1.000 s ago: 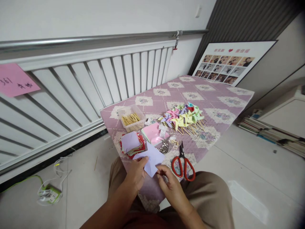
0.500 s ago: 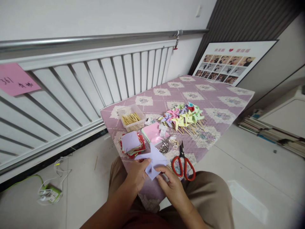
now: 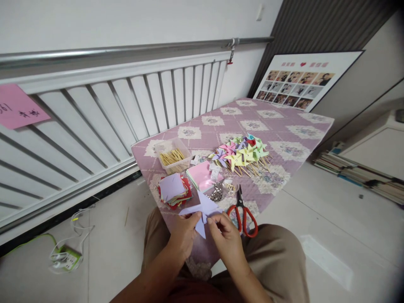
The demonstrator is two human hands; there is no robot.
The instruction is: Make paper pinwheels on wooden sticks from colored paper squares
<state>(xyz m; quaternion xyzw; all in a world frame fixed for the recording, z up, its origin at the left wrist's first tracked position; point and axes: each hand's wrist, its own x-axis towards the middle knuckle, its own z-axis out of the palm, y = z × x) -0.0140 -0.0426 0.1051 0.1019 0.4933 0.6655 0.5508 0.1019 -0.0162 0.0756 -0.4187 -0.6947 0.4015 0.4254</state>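
A lavender paper pinwheel (image 3: 205, 205), its corners partly folded inward, is held above the near end of the table. My left hand (image 3: 185, 230) pinches it near the centre from the left, thumb on top. My right hand (image 3: 225, 235) is closed at its lower right, thumb and forefinger gripping a folded corner close to the middle. Beyond the paper lies a pile of small metal pins (image 3: 216, 193); their exact kind is too small to tell. Red-handled scissors (image 3: 242, 216) lie just right of my right hand. A stack of cut paper squares (image 3: 173, 187) sits to the left.
A clear plastic box (image 3: 174, 156) holds many thin wooden sticks. Pink paper sheets (image 3: 202, 173) and a small round container (image 3: 229, 186) lie mid-table. Finished pinwheels (image 3: 241, 155) are heaped farther back. A radiator (image 3: 132, 105) borders the table's left; a photo board (image 3: 296, 82) leans behind.
My right hand has brought a corner of the lavender paper up and inward toward the centre. My left hand keeps its pinch, thumb now nearer the middle.
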